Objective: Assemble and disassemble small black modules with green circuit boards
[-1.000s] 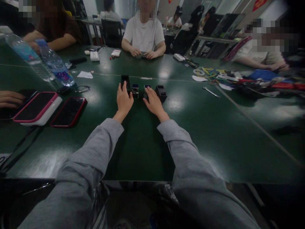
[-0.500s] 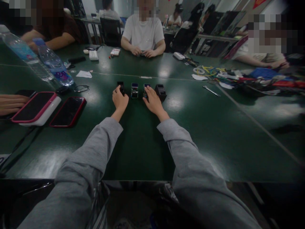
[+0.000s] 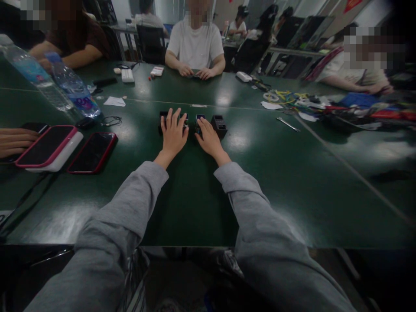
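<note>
Covering part of a small board (image 3: 199, 117) just left of the dark case (image 3: 219, 125), the right hand (image 3: 209, 136) is bent; its grip cannot be told. Farther left of that case, beneath the spread-fingered left hand (image 3: 174, 135), a second board (image 3: 186, 118) and black box (image 3: 164, 114) are partly hidden; either could be toppled by a sideways brush.

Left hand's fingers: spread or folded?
Spread: the left hand shows clear gaps between its extended fingers, which partly hide a black box.

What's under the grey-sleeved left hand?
Edges of a black box and a small electronic module show around the left hand; the rest of both is covered.
</note>
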